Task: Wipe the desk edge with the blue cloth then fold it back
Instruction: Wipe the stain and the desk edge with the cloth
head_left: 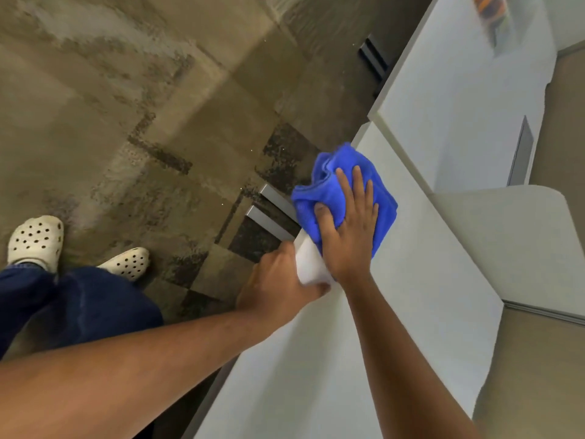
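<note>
We see no readable writing. Our right hand (346, 229) presses the bunched blue cloth (342, 191) flat on the white desk (395, 312), fingers spread, right at the desk's edge. Our left hand (278, 283) grips that edge just beside the cloth (its fingers seem curled under, hidden).

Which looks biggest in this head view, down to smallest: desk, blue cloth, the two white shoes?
1. Desk, by far.
2. Blue cloth.
3. The two shoes, left one and right one: both lie farther from the camera, so they go unranked.
</note>
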Demonstrator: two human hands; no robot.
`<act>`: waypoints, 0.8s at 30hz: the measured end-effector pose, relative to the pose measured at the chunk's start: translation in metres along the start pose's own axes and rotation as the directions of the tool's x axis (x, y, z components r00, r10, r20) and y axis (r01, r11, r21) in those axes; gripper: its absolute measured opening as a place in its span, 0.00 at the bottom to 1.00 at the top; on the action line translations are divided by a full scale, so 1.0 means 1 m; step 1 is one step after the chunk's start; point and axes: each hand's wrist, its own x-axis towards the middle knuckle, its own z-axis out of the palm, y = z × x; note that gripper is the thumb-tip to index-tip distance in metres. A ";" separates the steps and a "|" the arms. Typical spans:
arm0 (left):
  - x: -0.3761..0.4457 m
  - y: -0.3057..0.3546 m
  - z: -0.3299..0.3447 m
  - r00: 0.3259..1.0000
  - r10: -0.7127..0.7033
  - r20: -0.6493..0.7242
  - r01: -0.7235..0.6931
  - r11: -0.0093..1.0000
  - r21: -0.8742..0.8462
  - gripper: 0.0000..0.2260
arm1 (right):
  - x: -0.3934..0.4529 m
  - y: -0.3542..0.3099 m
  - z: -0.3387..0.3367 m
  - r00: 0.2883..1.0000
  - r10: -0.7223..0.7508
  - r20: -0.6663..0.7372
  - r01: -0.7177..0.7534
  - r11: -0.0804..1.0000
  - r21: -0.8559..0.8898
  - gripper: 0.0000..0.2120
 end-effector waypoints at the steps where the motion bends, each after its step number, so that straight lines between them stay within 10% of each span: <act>1: 0.001 -0.002 0.001 1.000 -0.008 0.012 0.007 1.000 0.010 0.30 | 0.014 0.008 -0.003 1.000 0.024 -0.006 -0.025 0.999 -0.035 0.33; 9: -0.001 0.000 0.002 0.998 -0.017 0.057 0.015 0.999 0.033 0.34 | 0.105 0.015 -0.011 0.909 0.400 -0.116 -0.400 0.916 0.023 0.37; 17: 0.002 0.000 -0.001 0.997 -0.002 0.071 0.001 1.000 0.018 0.32 | -0.016 0.059 -0.011 0.998 -0.054 0.037 0.052 0.997 0.059 0.27; 24: 0.002 -0.002 -0.003 0.997 0.012 0.075 -0.014 0.999 0.032 0.32 | 0.077 0.071 -0.029 0.841 0.534 -0.086 -0.528 0.845 0.080 0.35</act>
